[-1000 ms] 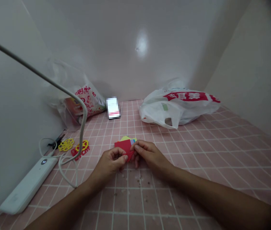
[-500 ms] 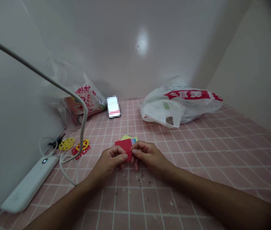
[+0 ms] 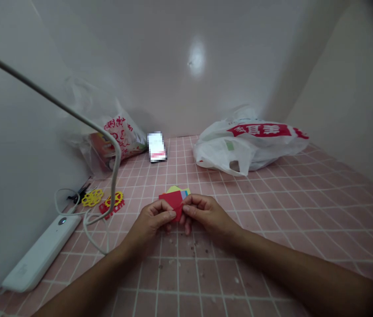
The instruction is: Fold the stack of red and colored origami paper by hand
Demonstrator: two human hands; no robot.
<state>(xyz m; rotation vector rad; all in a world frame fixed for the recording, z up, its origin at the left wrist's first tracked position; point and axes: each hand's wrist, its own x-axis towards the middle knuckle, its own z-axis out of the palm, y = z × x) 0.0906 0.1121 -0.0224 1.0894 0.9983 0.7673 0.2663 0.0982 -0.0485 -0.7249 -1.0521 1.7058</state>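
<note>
Mid pink tiled tabletop, approx. straight ahead of me, the red sheet is b/w both my hands. L hand is pinching its near edge, thumb on top; R hand has thumb & index pressed tog. at the right edge, seemingly on the same sheet, tho the exact bit caught is hidden. A faint line crosses the red near the thumbs; can't tell if it's a crease or a 2nd layer. Just beyond, a yellow sheet & a blue strip peek out; can't tell if they're in my grip or resting on the tabletop.

To do this well, IMO: use L hand as the anchor, light but steady, & give R hand the fine work. Fingertips only, no hard squeeze, b/c a thin sheet prob. dents or tears at the corners. Go slow, line the edges up, & check only the red is caught. Pale cable loops left of L hand, so elbow moves: min.
</note>
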